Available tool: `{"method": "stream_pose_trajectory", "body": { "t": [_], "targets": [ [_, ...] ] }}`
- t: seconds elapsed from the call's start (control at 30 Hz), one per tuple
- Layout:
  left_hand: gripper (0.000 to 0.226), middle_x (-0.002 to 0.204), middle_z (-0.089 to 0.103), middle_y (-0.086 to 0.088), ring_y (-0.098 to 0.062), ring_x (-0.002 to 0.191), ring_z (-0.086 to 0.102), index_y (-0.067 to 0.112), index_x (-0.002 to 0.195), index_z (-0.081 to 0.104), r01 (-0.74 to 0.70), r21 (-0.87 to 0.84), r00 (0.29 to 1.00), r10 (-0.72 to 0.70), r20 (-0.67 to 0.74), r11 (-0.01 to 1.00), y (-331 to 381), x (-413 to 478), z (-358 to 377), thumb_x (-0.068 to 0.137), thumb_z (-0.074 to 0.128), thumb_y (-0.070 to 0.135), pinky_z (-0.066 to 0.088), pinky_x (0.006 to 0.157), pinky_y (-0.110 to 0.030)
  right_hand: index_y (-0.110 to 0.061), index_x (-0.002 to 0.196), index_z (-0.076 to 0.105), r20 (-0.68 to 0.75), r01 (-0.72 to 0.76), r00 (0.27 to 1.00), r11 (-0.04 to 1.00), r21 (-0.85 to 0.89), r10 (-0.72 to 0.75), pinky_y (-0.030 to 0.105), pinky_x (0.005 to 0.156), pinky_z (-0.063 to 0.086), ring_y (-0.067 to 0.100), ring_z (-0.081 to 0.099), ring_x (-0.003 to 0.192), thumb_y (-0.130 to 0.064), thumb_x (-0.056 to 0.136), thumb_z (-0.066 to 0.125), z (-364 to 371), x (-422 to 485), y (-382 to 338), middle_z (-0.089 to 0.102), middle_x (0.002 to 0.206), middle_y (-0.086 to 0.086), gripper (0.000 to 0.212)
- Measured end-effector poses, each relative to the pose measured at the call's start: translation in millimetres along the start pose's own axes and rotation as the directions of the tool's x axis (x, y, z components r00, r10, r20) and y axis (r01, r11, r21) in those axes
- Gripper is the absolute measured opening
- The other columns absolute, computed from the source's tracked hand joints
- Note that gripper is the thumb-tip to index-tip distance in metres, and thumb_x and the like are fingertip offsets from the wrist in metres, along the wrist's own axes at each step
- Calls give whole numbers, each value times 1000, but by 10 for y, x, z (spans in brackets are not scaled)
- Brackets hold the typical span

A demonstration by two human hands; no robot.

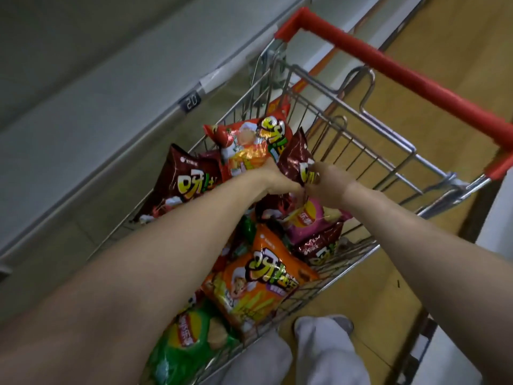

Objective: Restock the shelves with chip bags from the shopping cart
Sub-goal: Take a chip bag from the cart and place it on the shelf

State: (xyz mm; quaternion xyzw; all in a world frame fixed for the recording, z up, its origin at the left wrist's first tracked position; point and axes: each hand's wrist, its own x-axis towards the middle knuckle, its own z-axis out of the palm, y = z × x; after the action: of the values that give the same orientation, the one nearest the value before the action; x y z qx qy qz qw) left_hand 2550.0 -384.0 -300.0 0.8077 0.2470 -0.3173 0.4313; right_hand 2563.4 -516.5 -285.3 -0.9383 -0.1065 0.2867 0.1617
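A wire shopping cart (369, 151) with a red handle holds several chip bags. Both my hands reach into it. My left hand (277, 180) and my right hand (326, 184) both grip a dark maroon chip bag (295, 158), which stands upright between them. A red bag (247, 145) lies just behind my left hand. Another maroon bag (180, 184) leans at the cart's left side. An orange bag (261, 276), a pink bag (308, 218) and a green bag (186, 340) lie nearer to me.
A grey shelf edge (125, 126) with a small price tag reading 20 runs along the cart's left side. Wooden floor (433, 87) lies to the right. White-trousered legs (322, 345) stand by the cart's near end.
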Motion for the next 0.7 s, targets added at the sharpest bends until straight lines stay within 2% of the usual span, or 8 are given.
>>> {"method": "stream_pose_trajectory", "body": {
  "t": [0.1,0.17,0.27,0.4,0.43,0.5,0.57,0.7],
  "targets": [
    [120,156,23,-10,-30,141,28,16,153,-13,-28,76,1000,29,-11,997,-110,68,128,78,78,39,32,109,-37,-9,122,53,2,37,999,998,55,-37,28,66,35,24,52,86,-12,93,50,74,20,-49,62,110,13,29],
    [126,155,27,-11,-30,137,34,18,153,-15,-57,57,997,59,-40,997,-206,121,155,74,81,40,38,104,-36,-10,131,51,-13,48,999,993,111,-47,26,65,36,28,56,94,-14,95,48,99,37,-79,60,122,14,37],
    [113,144,40,-1,-20,127,42,17,153,8,-126,-112,988,115,-99,986,-336,151,91,71,85,28,41,94,-29,-15,141,45,-39,48,998,983,176,-42,35,81,48,30,58,108,-21,98,47,110,47,-57,56,133,13,44],
    [95,126,62,-4,-19,101,64,12,137,46,-49,-361,998,35,-47,931,-531,172,-148,58,91,39,53,77,-26,-10,141,41,-147,51,989,936,348,1,35,82,50,21,55,95,-39,96,55,35,26,-13,56,121,8,55],
    [91,120,66,-7,-22,95,68,9,132,52,-15,-447,1000,14,-6,895,-589,175,-206,56,91,42,57,78,-31,-9,142,40,-128,22,991,917,398,31,34,83,49,21,55,99,-47,93,57,25,23,-10,55,119,7,64],
    [54,107,71,-13,-25,89,71,7,115,64,-1,-610,997,44,56,793,-648,108,-270,71,84,33,59,80,-37,-8,136,45,3,-98,993,834,543,115,36,88,50,23,59,102,-62,84,59,26,34,-31,58,117,5,76],
    [31,107,72,-15,-26,91,71,9,106,68,10,-700,993,72,88,714,-652,39,-268,81,75,26,59,82,-38,-11,121,56,130,-186,982,721,668,134,37,88,52,25,65,97,-68,77,62,36,33,-108,66,112,6,71],
    [48,110,72,-11,-23,94,71,12,129,57,34,-742,980,125,157,669,-629,-64,-270,84,70,26,60,76,-35,-23,94,60,113,-94,994,637,765,11,22,61,55,15,69,76,-55,83,66,81,52,-210,70,91,0,34]
  ]
}}
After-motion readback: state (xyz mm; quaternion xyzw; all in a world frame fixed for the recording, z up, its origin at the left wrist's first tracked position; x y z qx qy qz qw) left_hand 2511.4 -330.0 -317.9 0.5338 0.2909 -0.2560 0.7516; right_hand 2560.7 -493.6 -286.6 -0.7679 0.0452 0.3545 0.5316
